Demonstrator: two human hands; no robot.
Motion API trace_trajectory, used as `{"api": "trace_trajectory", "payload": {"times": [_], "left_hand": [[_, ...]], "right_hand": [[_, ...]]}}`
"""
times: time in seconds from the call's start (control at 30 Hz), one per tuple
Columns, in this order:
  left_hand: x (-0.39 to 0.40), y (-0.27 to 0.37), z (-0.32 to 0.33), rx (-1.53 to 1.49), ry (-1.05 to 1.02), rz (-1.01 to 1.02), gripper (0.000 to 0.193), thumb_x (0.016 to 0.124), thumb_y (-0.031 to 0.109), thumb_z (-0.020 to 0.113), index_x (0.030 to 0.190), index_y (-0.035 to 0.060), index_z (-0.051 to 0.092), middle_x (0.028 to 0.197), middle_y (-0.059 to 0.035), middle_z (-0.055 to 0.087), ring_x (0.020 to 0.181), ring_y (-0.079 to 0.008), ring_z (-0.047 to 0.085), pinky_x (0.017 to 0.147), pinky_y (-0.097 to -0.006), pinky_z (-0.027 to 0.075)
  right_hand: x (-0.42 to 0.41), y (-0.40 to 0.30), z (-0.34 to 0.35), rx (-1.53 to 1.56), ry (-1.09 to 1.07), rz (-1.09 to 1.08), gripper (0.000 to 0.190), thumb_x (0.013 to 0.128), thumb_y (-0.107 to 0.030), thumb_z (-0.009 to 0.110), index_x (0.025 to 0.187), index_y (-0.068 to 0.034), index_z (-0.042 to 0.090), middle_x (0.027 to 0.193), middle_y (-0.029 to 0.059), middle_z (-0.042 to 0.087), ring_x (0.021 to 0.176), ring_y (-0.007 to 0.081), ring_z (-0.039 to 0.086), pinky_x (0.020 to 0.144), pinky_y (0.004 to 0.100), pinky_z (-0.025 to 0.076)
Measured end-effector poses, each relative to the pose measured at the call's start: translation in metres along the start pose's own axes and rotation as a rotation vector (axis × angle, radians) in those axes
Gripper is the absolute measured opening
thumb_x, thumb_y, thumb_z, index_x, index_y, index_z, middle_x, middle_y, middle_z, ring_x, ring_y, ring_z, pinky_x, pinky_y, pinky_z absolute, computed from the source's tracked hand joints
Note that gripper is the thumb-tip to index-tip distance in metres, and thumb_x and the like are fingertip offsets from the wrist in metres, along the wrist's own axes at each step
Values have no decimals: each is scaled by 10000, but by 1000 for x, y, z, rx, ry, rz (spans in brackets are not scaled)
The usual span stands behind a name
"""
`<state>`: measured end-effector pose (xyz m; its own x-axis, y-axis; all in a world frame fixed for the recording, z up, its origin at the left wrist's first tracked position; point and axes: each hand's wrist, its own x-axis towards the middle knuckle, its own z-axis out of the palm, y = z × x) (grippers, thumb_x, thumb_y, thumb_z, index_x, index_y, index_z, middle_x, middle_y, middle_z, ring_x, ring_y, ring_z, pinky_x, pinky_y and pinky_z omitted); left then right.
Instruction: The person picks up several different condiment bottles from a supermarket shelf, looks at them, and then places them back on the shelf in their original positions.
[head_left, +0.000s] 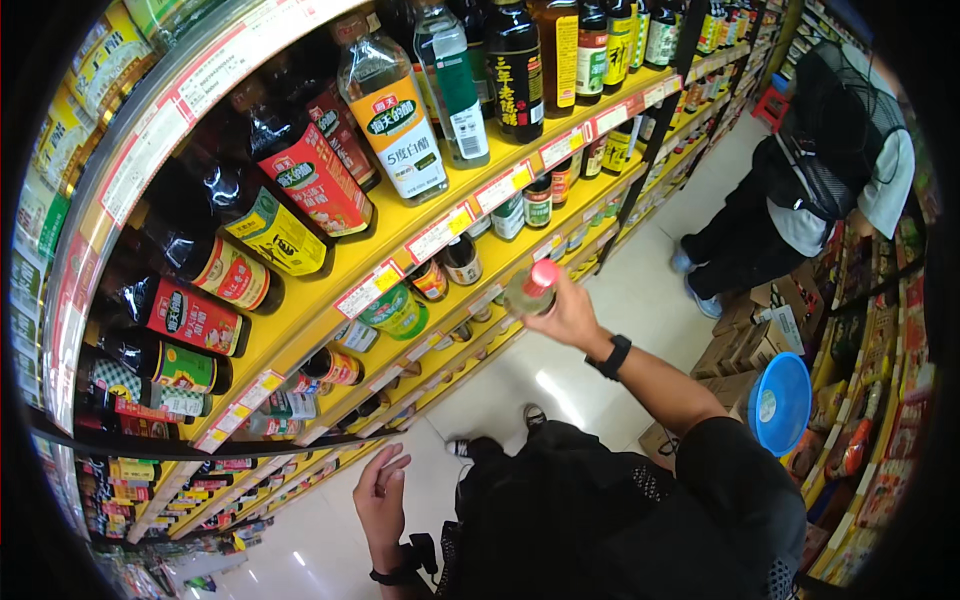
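My right hand (571, 315) grips a clear glass bottle (523, 294) with a red cap, held upright out in front of the shelving. The liquid in it looks pale. Lower down, my left hand (381, 491) hangs beside the shelves with its fingers loosely bent and nothing in them. Bottles of vinegar and sauce crowd the yellow shelf (420, 221) ahead of me. Among them are a clear bottle with an orange and white label (401, 135) and a dark bottle with a red label (319, 180).
Price tags line the shelf edges (439, 232). Farther along the tiled aisle a person (810, 165) with a dark backpack bends toward the opposite shelves. Cardboard boxes (750, 345) and a blue plastic basin (780, 405) stand at my right. A red stool (771, 109) sits beyond.
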<state>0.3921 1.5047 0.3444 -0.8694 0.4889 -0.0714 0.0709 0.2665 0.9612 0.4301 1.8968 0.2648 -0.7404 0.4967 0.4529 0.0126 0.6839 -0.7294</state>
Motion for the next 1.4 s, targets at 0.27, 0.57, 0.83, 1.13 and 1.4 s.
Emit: {"api": "trace_trajectory", "payload": {"times": [0.27, 0.57, 0.83, 1.13, 1.4], "left_hand": [[-25, -37, 8, -74, 195, -121, 340, 925, -22, 526, 1261, -70, 541, 1177, -198, 643, 1024, -288, 670, 918, -348, 523], [-27, -34, 4, -90, 246, -137, 314, 934, -30, 523, 1244, -64, 556, 1171, -178, 656, 1028, -258, 677, 903, -322, 517], [-13, -28, 5, -92, 252, -132, 305, 935, -27, 524, 1235, -66, 561, 1161, -181, 658, 1018, -263, 679, 894, -317, 518], [4, -22, 2, -80, 229, -102, 298, 937, -35, 516, 1230, -73, 558, 1153, -189, 655, 1014, -269, 677, 896, -329, 523], [4, -29, 3, -106, 233, -119, 306, 930, -51, 507, 1232, -73, 554, 1155, -195, 651, 1010, -273, 677, 896, -337, 526]], "right_hand": [[50, 32, 19, 9, 96, -98, 664, 685, -259, 817, 1195, -22, 463, 991, 217, 660, 914, 396, 664, 762, 438, 547], [63, 53, 46, 37, 49, -74, 599, 699, -194, 815, 1135, -3, 452, 974, 232, 656, 893, 406, 657, 742, 449, 536], [82, 64, 51, 51, 53, -78, 598, 720, -190, 806, 1135, 8, 424, 974, 268, 641, 916, 465, 623, 735, 473, 524], [101, 46, 50, 56, 50, 7, 594, 737, -235, 792, 1138, 14, 431, 965, 296, 645, 930, 471, 623, 756, 490, 523], [120, 50, 61, -9, 2, 47, 647, 723, -270, 789, 1179, 34, 445, 946, 305, 655, 904, 462, 642, 766, 497, 532]]}}
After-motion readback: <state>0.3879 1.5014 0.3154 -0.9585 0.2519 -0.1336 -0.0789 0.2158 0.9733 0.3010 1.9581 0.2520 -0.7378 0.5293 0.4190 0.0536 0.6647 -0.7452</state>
